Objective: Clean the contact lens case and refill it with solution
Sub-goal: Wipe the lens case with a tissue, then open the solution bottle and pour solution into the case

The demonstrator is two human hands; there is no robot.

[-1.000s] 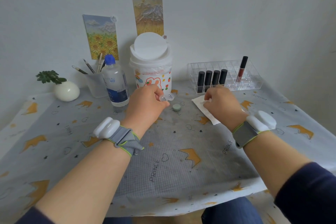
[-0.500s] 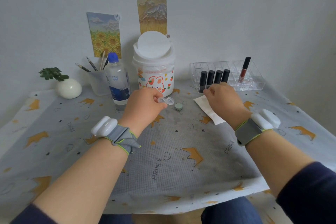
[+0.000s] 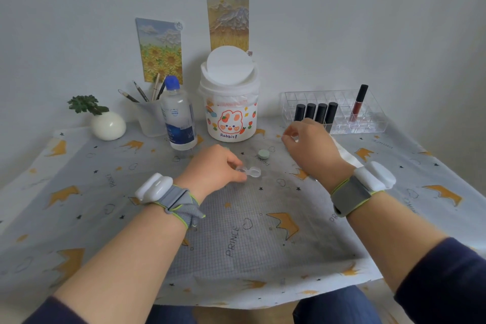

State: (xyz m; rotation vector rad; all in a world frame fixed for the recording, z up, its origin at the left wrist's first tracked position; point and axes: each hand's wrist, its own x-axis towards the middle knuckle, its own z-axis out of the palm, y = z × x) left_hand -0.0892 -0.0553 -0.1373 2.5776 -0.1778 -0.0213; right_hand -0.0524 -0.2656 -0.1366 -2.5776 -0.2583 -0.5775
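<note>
My left hand point(image 3: 213, 167) pinches one end of the clear contact lens case point(image 3: 249, 171), which is low over the tablecloth at centre. A pale green cap point(image 3: 263, 154) lies on the cloth just behind the case. Further right, my right hand point(image 3: 310, 147) hovers with thumb and fingers curled into a pinch. I cannot tell if anything small is between them. A white tissue point(image 3: 344, 152) lies partly hidden under that hand. The solution bottle point(image 3: 179, 118) with a blue cap stands upright at back left.
A white lidded bin point(image 3: 230, 102) with a rabbit print stands behind the case. A clear organiser point(image 3: 368, 123) with lipsticks is at back right. A cup of pencils point(image 3: 150, 118) and a small plant vase point(image 3: 108, 125) stand at back left.
My left hand has brought the lens case down and nearer to me, close to the cloth. My right hand has lifted off the tissue and shifted slightly left.
</note>
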